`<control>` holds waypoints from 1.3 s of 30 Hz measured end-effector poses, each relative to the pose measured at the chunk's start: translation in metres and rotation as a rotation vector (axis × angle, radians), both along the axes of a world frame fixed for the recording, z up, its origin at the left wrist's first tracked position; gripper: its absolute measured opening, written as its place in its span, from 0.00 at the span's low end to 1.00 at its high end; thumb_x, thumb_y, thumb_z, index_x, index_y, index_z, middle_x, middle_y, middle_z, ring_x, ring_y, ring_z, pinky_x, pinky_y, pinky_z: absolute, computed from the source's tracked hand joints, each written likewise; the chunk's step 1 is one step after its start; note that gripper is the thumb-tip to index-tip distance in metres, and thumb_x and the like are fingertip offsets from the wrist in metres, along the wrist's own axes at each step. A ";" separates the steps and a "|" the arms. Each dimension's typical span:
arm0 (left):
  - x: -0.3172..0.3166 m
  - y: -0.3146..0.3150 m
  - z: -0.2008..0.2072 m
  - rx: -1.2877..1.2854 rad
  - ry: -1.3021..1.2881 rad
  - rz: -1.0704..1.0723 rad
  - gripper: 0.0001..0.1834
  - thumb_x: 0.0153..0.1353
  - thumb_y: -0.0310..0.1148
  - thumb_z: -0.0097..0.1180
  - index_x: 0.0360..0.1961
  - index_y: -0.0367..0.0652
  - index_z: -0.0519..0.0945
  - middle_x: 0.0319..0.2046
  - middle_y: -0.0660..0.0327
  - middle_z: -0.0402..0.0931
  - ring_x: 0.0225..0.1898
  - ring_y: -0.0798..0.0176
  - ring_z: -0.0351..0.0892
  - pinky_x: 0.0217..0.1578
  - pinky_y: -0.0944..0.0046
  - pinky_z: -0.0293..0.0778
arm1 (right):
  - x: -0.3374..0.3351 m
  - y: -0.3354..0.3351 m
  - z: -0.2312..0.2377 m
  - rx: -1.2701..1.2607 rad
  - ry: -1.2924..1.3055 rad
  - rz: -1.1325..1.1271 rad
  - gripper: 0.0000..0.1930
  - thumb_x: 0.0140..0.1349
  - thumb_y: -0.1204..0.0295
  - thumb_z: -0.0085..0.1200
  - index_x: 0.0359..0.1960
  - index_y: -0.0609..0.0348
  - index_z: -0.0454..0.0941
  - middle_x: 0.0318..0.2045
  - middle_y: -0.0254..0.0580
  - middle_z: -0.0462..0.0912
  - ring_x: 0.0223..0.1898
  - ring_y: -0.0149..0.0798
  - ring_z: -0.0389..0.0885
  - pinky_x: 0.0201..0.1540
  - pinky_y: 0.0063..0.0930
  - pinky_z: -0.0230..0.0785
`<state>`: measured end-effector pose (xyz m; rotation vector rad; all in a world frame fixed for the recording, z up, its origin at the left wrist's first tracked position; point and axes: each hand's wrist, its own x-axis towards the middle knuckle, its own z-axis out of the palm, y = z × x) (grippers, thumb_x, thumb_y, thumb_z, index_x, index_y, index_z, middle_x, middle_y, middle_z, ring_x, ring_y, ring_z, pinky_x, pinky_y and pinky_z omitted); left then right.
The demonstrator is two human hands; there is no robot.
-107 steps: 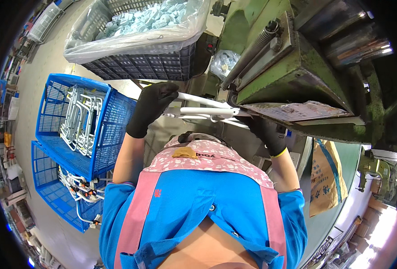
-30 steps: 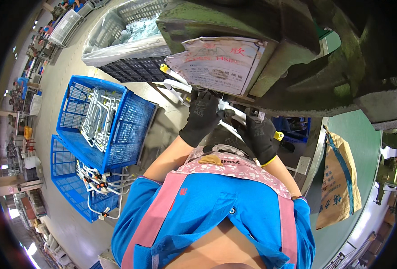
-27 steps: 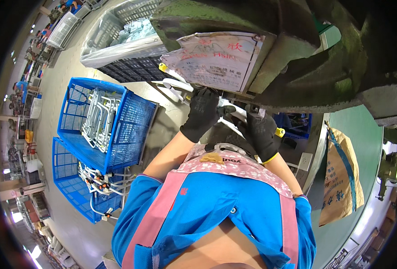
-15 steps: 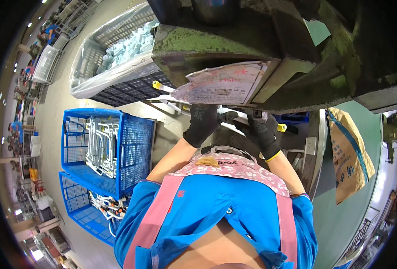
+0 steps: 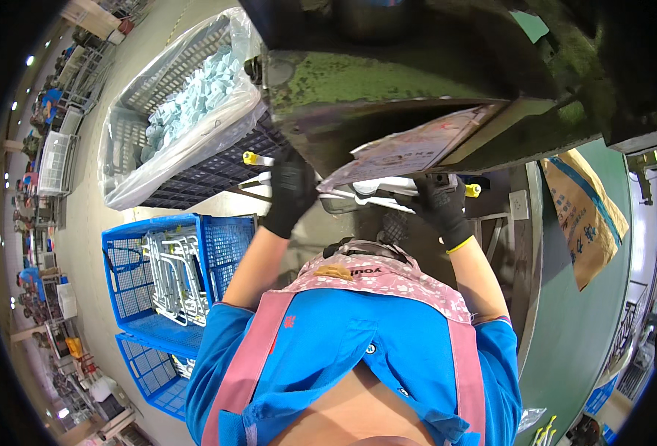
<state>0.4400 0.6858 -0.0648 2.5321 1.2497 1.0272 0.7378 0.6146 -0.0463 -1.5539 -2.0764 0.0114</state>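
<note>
A white tube frame (image 5: 379,199) with yellow end caps lies under the overhanging head of a green machine (image 5: 395,78). My left hand (image 5: 291,189), in a black glove, closes on the frame's left part, near a yellow-capped end (image 5: 255,159). At the right part my right hand (image 5: 440,204), also gloved in black, grips the tubing beside another yellow cap (image 5: 473,191). The machine and a loose printed sheet (image 5: 414,145) on its face hide some of the frame's middle. Most fingertips of both hands are out of sight.
Left of me are two blue crates (image 5: 220,249) with white bent tube frames (image 5: 172,275). Behind them stands a dark crate lined with clear plastic (image 5: 187,149), heaped with pale blue-green pieces (image 5: 194,93). On my right, a brown paper sack (image 5: 584,215) lies on a green surface (image 5: 573,342).
My left hand has moved left along the frame, away from the right hand, which stays near the right cap. The whole view has shifted a little.
</note>
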 end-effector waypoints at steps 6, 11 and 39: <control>-0.040 0.028 -0.024 0.054 0.303 0.058 0.10 0.42 0.35 0.63 0.29 0.49 0.79 0.25 0.58 0.77 0.34 0.53 0.77 0.35 0.51 0.67 | 0.000 0.003 -0.007 0.160 -0.197 -0.048 0.18 0.39 0.52 0.67 0.31 0.43 0.80 0.23 0.36 0.79 0.25 0.46 0.79 0.25 0.39 0.69; -0.031 0.016 -0.006 0.227 0.341 0.143 0.09 0.45 0.35 0.60 0.30 0.50 0.80 0.24 0.58 0.77 0.33 0.53 0.78 0.36 0.53 0.67 | -0.005 -0.001 0.000 -0.089 -0.348 -0.158 0.19 0.40 0.51 0.66 0.33 0.43 0.80 0.28 0.34 0.80 0.26 0.45 0.79 0.28 0.41 0.70; -0.025 0.006 0.008 0.264 0.248 0.156 0.13 0.44 0.34 0.62 0.33 0.45 0.77 0.21 0.59 0.72 0.26 0.53 0.75 0.31 0.51 0.68 | 0.003 0.018 -0.004 -0.030 -0.217 -0.011 0.23 0.36 0.52 0.69 0.35 0.42 0.76 0.31 0.34 0.79 0.31 0.45 0.80 0.27 0.42 0.69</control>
